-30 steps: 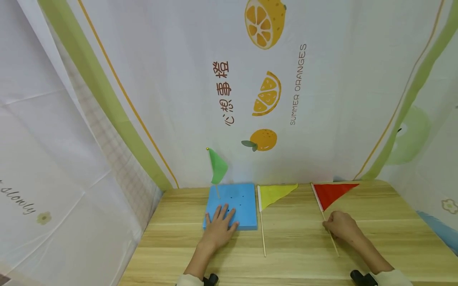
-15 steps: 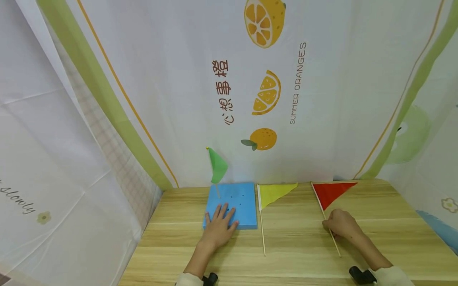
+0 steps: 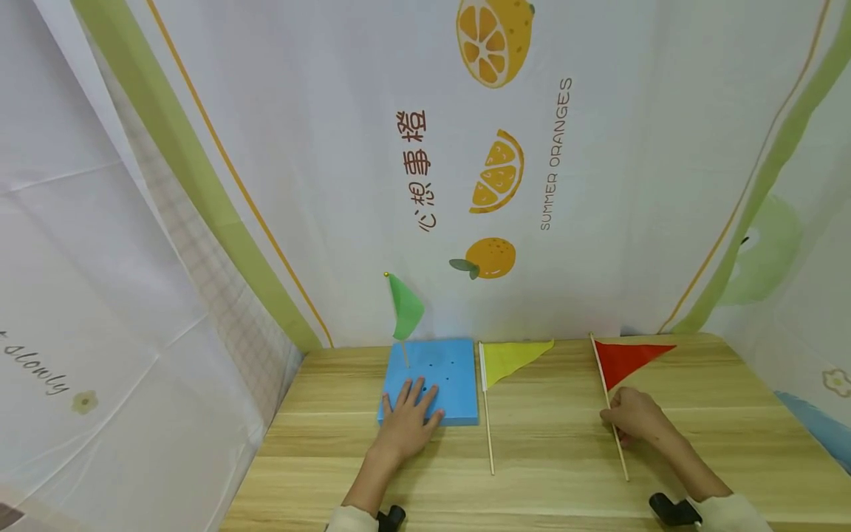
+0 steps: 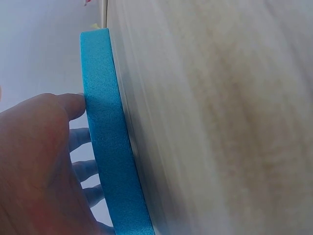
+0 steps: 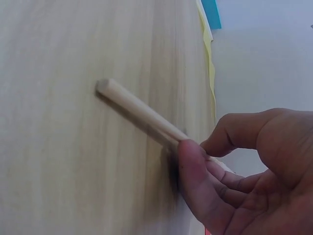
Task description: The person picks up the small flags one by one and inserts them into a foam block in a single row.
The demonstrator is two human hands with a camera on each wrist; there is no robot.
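Note:
My left hand rests with spread fingers on the near part of a blue foam block that has several small holes. In the left wrist view the fingertips press over the block's top face. A green flag stands upright in the block's back left. My right hand pinches the thin wooden stick of a red flag between thumb and fingers, below the cloth. The right wrist view shows the stick's lower end close over the table. A yellow flag lies flat between block and red flag.
The wooden table ends at the back against a white curtain printed with oranges and lettering. Black wrist-camera mounts sit at both sleeves. Side curtains hang left and right.
The red flag has turned a little toward upright in the right hand, its tip shifting right and its lower end slightly left. The left hand, block, green flag and yellow flag stay put.

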